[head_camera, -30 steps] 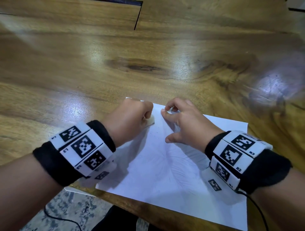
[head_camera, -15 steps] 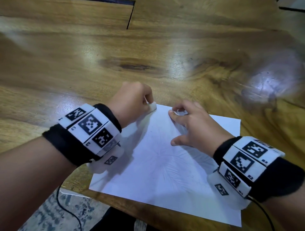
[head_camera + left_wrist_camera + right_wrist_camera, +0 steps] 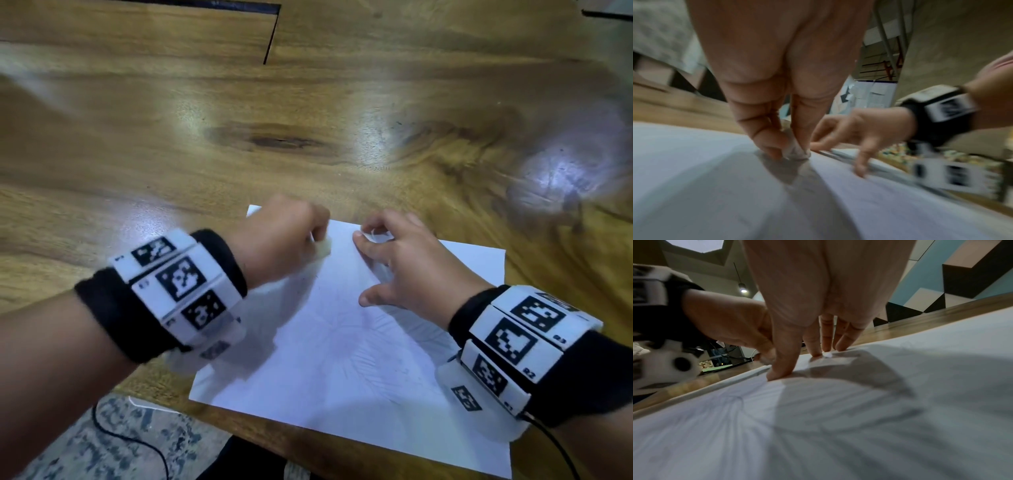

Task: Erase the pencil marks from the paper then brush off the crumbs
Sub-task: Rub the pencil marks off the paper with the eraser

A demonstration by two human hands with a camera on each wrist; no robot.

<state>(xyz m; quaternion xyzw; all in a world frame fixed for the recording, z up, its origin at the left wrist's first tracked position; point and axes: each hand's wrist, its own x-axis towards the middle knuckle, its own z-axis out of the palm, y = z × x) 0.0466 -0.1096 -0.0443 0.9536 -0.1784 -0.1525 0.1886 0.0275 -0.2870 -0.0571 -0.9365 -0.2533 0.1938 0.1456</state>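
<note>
A white sheet of paper (image 3: 342,359) with faint pencil lines lies on the wooden table (image 3: 171,154) near its front edge. My left hand (image 3: 291,236) grips a small white eraser (image 3: 323,247) and presses it on the paper near the far edge; the left wrist view shows the eraser (image 3: 795,151) pinched between thumb and fingers. My right hand (image 3: 394,260) rests on the paper beside it, fingertips (image 3: 816,352) and thumb spread and pressing the sheet down. The pencil marks (image 3: 838,402) fan out under the right palm.
The table's front edge (image 3: 308,442) runs just below the paper, with a patterned floor and a black cable (image 3: 137,442) beneath. A dark seam (image 3: 272,37) splits the tabletop at the back. Bare wood lies beyond the paper.
The left hand with the eraser has slid back and forth along the paper's far edge, up-left then back right. The right hand stayed pressing the sheet.
</note>
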